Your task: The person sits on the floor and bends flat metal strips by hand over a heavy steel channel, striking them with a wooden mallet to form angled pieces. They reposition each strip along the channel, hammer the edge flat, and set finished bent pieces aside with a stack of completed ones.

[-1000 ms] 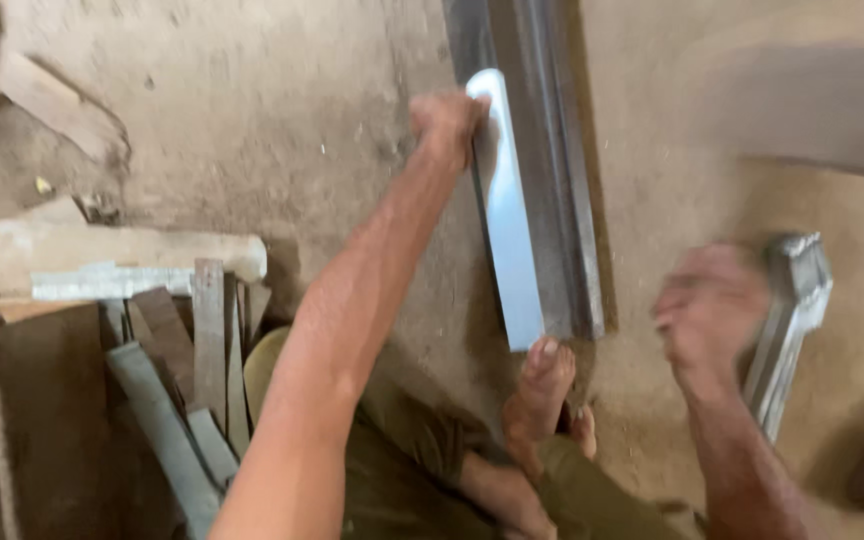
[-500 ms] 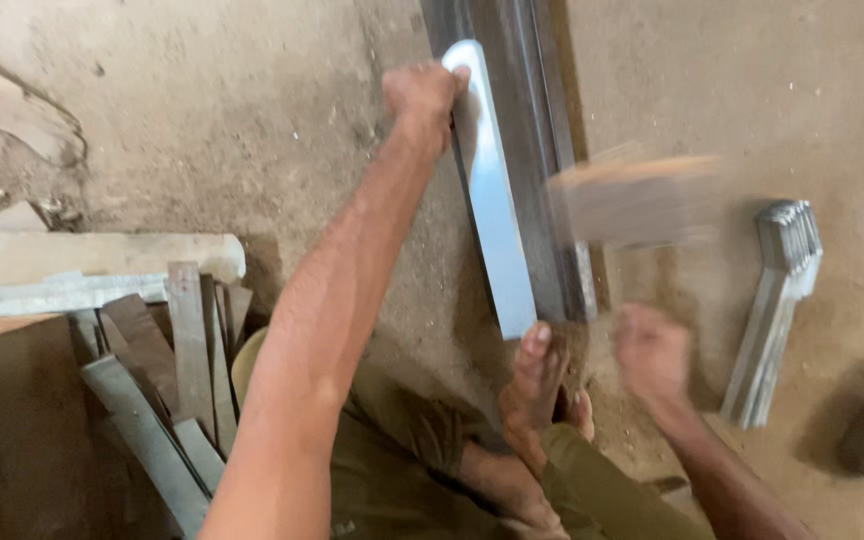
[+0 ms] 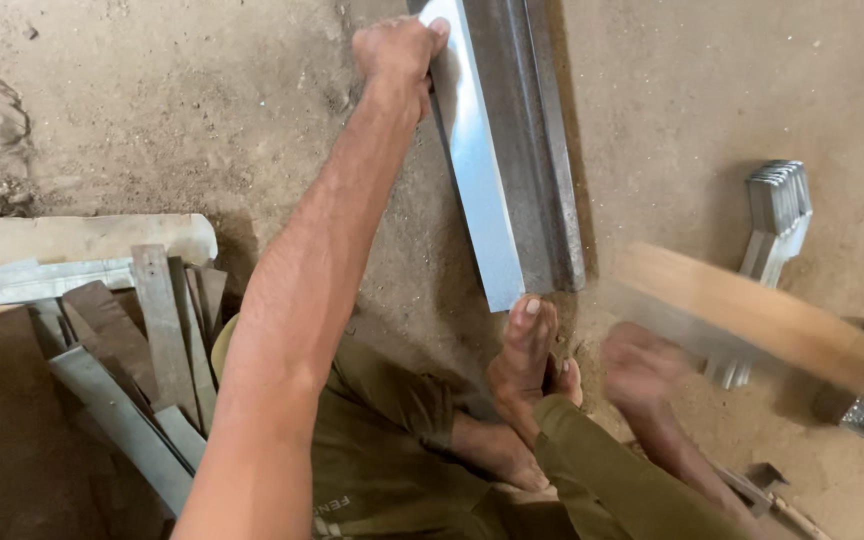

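Two bare hands work over a dusty concrete floor (image 3: 202, 110). Left hand (image 3: 392, 55), at twelve o'clock, is clenched on the upper end of a long shiny flat sheet-metal strip (image 3: 477, 190), which lies touching a dark steel angle bar (image 3: 537, 150) on its three o'clock side. Right hand (image 3: 642, 365), at four o'clock and blurred, grips a wooden-handled mallet (image 3: 752, 315); its wooden shaft stretches toward three o'clock. A bare foot (image 3: 524, 360) rests just below the strip's lower end. Stacked bent grey metal pieces (image 3: 777, 215) lie at two o'clock; flat grey metal offcuts (image 3: 142, 340) are piled at eight o'clock.
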